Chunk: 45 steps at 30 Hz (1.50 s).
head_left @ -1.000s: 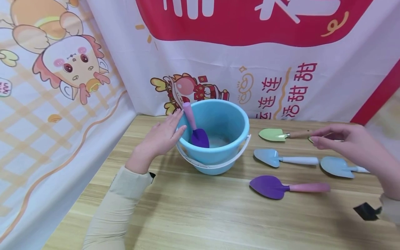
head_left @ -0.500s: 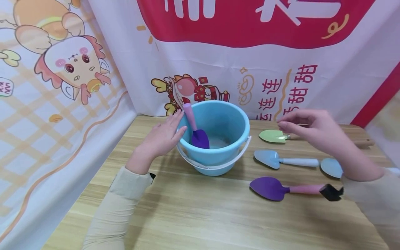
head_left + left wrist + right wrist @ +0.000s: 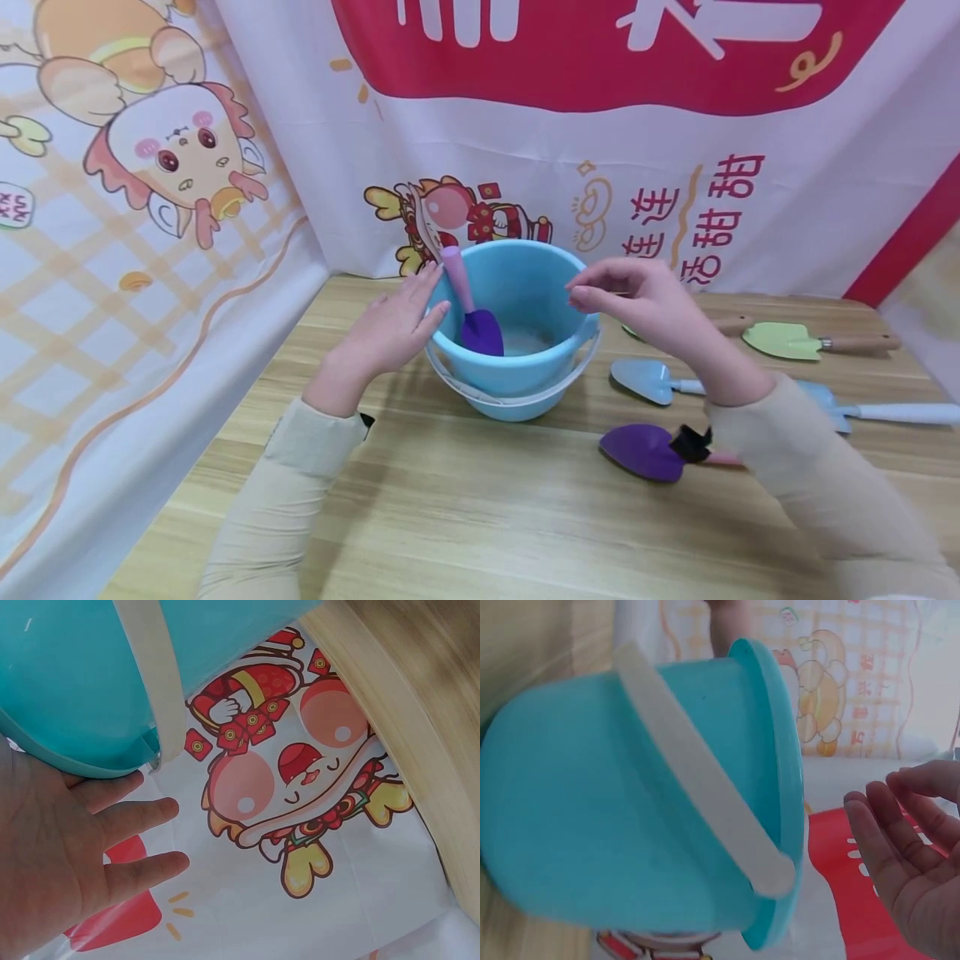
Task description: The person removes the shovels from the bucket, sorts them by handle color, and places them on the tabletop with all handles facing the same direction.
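Observation:
A light blue bucket (image 3: pixel 517 375) stands upright on the wooden table, its white handle (image 3: pixel 517 403) hanging down at the front. Inside leans a trowel (image 3: pixel 482 332) with a purple blade and a pink handle that pokes above the rim. My left hand (image 3: pixel 393 325) rests with straight fingers against the bucket's left rim; the left wrist view shows these fingers (image 3: pixel 142 821) spread beside it. Over the right rim hovers my right hand (image 3: pixel 645 304), fingers loosely bent. Nothing is between those fingers (image 3: pixel 885 817) in the right wrist view.
Right of the bucket lie a green trowel (image 3: pixel 783 340), another mostly behind my right hand, a light blue trowel (image 3: pixel 641 379), a second light blue one (image 3: pixel 900 412) and a purple trowel (image 3: pixel 637 452). A printed cloth (image 3: pixel 465 133) hangs behind the table.
My right hand has moved left from above the green trowels to the bucket's right rim. The left hand, the bucket and the trowel in it have stayed put.

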Each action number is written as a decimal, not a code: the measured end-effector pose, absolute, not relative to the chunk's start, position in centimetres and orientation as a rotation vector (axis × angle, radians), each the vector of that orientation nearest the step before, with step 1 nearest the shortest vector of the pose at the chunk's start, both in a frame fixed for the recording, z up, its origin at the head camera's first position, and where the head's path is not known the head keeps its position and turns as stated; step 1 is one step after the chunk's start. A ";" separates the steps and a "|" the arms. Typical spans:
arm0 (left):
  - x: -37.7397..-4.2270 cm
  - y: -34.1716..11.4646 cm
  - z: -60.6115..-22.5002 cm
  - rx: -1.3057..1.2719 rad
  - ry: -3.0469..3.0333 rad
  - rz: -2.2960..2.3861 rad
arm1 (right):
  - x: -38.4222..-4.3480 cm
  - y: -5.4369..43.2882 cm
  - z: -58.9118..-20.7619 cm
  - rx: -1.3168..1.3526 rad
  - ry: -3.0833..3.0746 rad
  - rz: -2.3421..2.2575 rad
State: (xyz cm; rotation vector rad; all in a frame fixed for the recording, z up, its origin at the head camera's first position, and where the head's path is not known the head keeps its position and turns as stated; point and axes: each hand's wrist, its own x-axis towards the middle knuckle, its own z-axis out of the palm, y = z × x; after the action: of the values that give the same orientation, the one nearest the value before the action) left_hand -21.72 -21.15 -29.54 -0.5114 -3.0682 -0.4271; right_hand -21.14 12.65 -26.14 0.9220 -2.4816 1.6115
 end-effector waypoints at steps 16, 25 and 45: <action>-21.9 -21.3 -29.5 -0.512 -3.084 -0.426 | -24.3 5.9 -26.9 1.085 -2.430 1.700; -22.0 -21.4 -29.4 -0.531 -3.092 -0.416 | -25.1 3.3 -26.5 1.128 -2.487 1.505; -22.1 -21.2 -29.3 -0.535 -3.089 -0.382 | -26.7 1.1 -27.1 1.247 -2.762 1.275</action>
State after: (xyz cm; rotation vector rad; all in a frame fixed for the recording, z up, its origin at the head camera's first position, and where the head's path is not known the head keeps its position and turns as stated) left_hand -22.05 -21.22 -29.32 -0.5349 -3.0895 -0.3815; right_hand -26.65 1.12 -27.15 1.2469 -2.7623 1.2745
